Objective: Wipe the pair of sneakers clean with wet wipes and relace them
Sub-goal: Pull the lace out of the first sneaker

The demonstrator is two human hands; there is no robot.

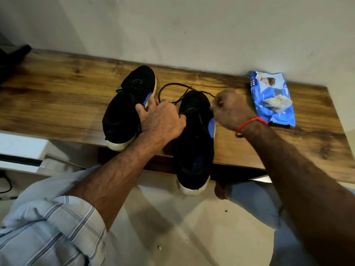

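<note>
Two black sneakers with white soles and blue patches lie on a wooden bench, toes toward the wall. The left sneaker lies whole on the bench. The right sneaker hangs with its heel over the front edge. A black lace loops loose on the wood between the two toes. My left hand rests over the right sneaker's lace area, its fingers curled at the lace. My right hand, with a red thread on the wrist, pinches the lace at the sneaker's right side.
A blue wet wipes pack lies at the bench's right end, near the wall, with a white wipe showing at its opening. A dark object sits at the far left end. White furniture stands left below the bench. My knee is under the front edge.
</note>
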